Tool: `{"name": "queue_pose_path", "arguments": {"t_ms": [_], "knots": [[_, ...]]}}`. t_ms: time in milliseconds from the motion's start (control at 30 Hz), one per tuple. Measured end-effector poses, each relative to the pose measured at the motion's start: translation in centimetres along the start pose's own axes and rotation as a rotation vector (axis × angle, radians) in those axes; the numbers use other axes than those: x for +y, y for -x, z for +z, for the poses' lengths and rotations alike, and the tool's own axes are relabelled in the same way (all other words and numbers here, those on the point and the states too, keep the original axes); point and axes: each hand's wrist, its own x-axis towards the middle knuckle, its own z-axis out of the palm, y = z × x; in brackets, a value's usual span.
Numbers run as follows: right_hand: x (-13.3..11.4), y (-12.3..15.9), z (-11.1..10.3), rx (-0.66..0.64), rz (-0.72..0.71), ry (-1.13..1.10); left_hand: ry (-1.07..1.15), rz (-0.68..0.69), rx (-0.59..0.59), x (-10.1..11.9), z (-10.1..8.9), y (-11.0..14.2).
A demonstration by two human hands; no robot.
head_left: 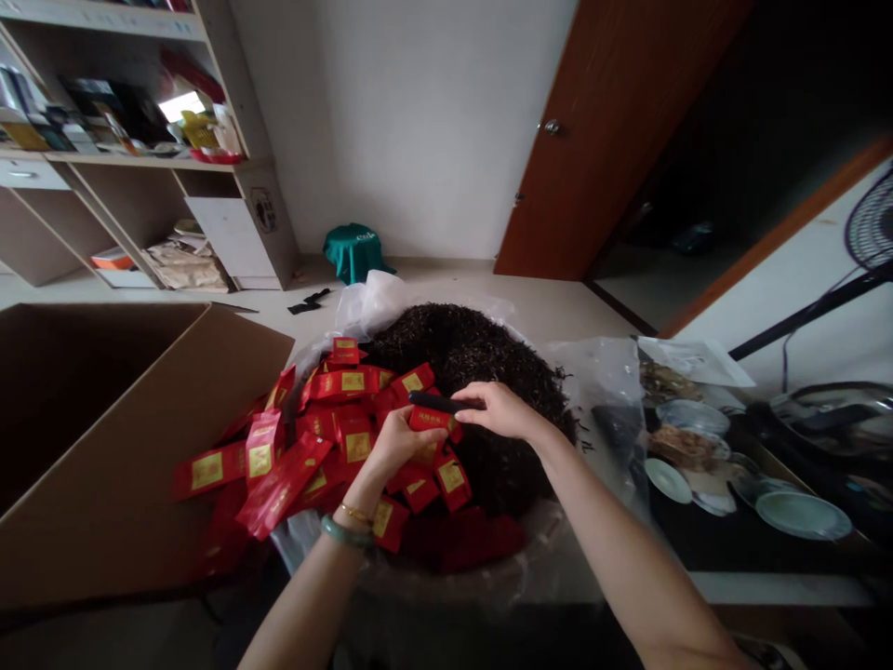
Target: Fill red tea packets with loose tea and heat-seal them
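Note:
My left hand (396, 441) is closed on a small red packet (427, 421), thumb in front of it. In my right hand (500, 409) is a slim black bar-shaped tool (433, 401), pinched at its right end. It lies along the packet's top edge; its exact kind I cannot make out. Both hands are above a heap of dark, dry, twisted leaves (481, 349) that look like tea, in a clear plastic bag (377, 296). Many red packets with gold labels (357, 447) are piled on the left and front of the heap.
An open cardboard box (160, 447) stands at the left. To the right, a dark table (704, 544) carries pale dishes (802, 515) and clear bags. A green-covered stool (353, 251) is by the wall, a brown door (600, 130) behind, and a fan (872, 223) at the right edge.

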Motion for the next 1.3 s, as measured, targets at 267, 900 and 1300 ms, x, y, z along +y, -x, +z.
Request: {"name": "queue_pose_path", "arguments": {"t_ms": [267, 900, 1300], "knots": [[-0.5, 0.4, -0.2, -0.008, -0.026, 0.075, -0.039, 0.048, 0.044, 0.5, 0.3, 0.1], [-1.1, 1.2, -0.4, 0.031, -0.014, 0.076, -0.112, 0.1, 0.051, 1.1, 0.3, 0.4], [-1.0, 1.2, 0.0, 0.086, -0.048, 0.048, -0.095, 0.069, 0.06, 1.5, 0.4, 0.6]]}}
